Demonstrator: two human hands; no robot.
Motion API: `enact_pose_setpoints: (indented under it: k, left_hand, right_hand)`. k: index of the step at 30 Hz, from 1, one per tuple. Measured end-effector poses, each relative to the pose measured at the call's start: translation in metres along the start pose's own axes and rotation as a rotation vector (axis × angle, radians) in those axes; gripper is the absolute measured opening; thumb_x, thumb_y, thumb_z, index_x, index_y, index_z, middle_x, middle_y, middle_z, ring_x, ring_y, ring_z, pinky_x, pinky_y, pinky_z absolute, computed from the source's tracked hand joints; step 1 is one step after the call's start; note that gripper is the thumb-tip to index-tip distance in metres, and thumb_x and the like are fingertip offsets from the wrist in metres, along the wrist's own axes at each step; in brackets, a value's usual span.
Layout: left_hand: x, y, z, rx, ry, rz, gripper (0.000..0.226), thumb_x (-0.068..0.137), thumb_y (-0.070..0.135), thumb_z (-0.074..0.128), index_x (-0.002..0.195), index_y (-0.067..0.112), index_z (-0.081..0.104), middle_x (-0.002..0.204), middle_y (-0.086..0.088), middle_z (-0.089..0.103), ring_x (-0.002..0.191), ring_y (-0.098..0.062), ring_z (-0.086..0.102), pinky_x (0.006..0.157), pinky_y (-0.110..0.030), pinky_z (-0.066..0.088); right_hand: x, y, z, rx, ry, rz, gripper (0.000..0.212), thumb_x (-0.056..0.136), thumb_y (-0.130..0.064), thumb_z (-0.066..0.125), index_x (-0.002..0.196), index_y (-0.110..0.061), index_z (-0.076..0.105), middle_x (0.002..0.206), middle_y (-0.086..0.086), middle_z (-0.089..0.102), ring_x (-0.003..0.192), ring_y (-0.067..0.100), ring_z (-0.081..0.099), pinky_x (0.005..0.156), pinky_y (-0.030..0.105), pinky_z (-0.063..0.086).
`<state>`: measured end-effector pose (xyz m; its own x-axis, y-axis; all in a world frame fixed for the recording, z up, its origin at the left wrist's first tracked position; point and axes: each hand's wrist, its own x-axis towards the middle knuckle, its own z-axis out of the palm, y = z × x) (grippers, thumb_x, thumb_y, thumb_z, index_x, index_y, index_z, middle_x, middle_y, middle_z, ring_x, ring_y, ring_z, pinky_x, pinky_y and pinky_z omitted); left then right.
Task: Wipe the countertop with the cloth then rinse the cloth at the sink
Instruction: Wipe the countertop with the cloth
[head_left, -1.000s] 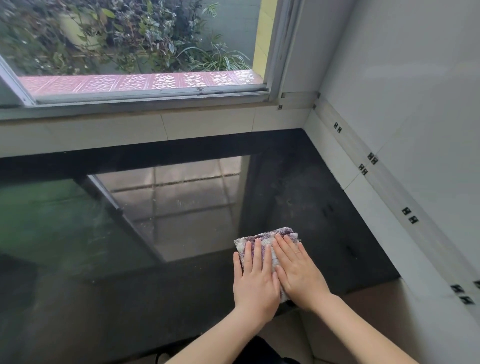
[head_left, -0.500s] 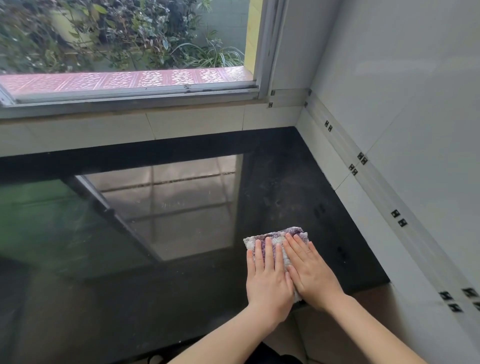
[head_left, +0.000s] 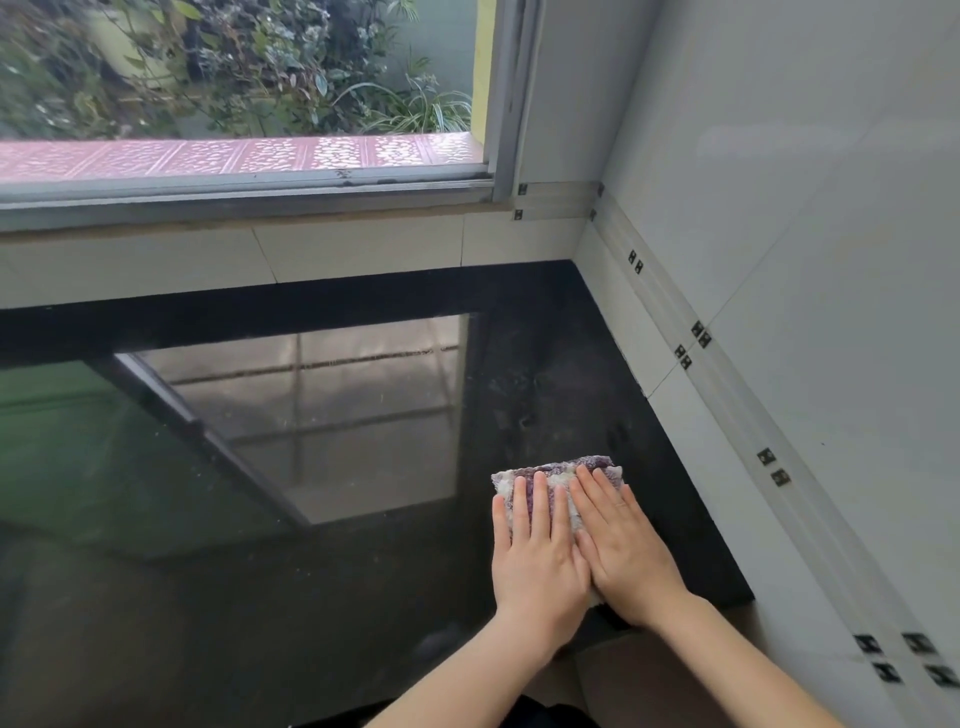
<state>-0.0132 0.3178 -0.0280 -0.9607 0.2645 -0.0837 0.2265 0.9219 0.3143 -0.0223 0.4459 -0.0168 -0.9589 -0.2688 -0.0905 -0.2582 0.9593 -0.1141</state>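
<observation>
A folded purple-and-white cloth (head_left: 558, 470) lies flat on the glossy black countertop (head_left: 311, 597), near its right end. My left hand (head_left: 535, 556) and my right hand (head_left: 626, 545) rest side by side on top of the cloth, palms down, fingers stretched forward and pressing it onto the surface. Only the cloth's far edge and a strip between my fingers show. No sink is in view.
A white tiled wall (head_left: 805, 312) with small black clips bounds the counter on the right. A tiled ledge (head_left: 260, 260) and a window frame (head_left: 249, 192) run along the back. The countertop's front right corner (head_left: 737, 597) lies just right of my right hand.
Both hands and the cloth have slid a little to the right along the countertop, toward the side wall. The view has shifted slightly too.
</observation>
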Motion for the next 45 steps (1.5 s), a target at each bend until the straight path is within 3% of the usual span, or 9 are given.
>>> enact_pose_setpoints:
  k: [3,6,17,25,45]
  left_hand:
    - [0.018,-0.008,-0.010,0.025,0.052,-0.041,0.058,0.096,0.039,0.015,0.149,0.015,0.017,0.157,-0.010,0.011,0.141,-0.026,-0.010,0.110,-0.046,-0.015]
    - [0.037,-0.018,-0.014,0.046,0.011,-0.044,0.059,0.098,0.041,0.009,0.151,0.017,0.000,0.159,-0.007,-0.005,0.140,-0.024,-0.024,0.110,-0.048,-0.025]
    - [0.126,-0.069,-0.045,0.122,-0.062,-0.100,0.058,0.098,0.042,0.004,0.150,0.020,-0.008,0.159,-0.004,-0.014,0.144,-0.023,-0.019,0.114,-0.050,-0.016]
    - [0.189,-0.101,-0.051,0.140,-0.003,-0.114,0.061,0.097,0.044,0.004,0.149,0.015,-0.008,0.160,-0.003,-0.010,0.145,-0.021,-0.015,0.110,-0.046,-0.022]
    - [0.330,-0.160,-0.069,0.197,0.036,-0.116,0.060,0.097,0.044,0.005,0.150,0.017,0.001,0.161,-0.001,-0.001,0.146,-0.019,-0.009,0.111,-0.047,-0.019]
  right_hand:
    - [0.023,0.007,0.006,-0.021,0.005,-0.033,0.056,0.098,-0.038,0.006,0.148,-0.014,0.000,0.157,-0.002,-0.005,0.145,0.015,-0.011,0.115,0.027,-0.018]
    - [0.050,0.011,0.009,-0.006,-0.015,-0.036,0.054,0.102,-0.034,0.013,0.147,-0.018,-0.011,0.158,-0.004,-0.015,0.143,0.010,-0.021,0.116,0.028,-0.017]
    - [0.162,0.008,0.007,-0.029,-0.040,-0.053,0.052,0.098,-0.038,0.002,0.142,-0.018,-0.018,0.160,0.003,-0.015,0.142,0.012,-0.022,0.115,0.032,-0.013]
    - [0.231,0.008,0.006,0.037,0.002,-0.014,0.060,0.097,-0.038,0.003,0.151,-0.015,-0.005,0.161,0.003,-0.009,0.146,0.014,-0.013,0.116,0.033,-0.011]
    - [0.378,0.020,-0.016,0.083,-0.027,0.003,0.057,0.102,-0.034,0.014,0.153,-0.011,0.000,0.162,0.007,-0.006,0.148,0.018,-0.009,0.121,0.038,-0.003]
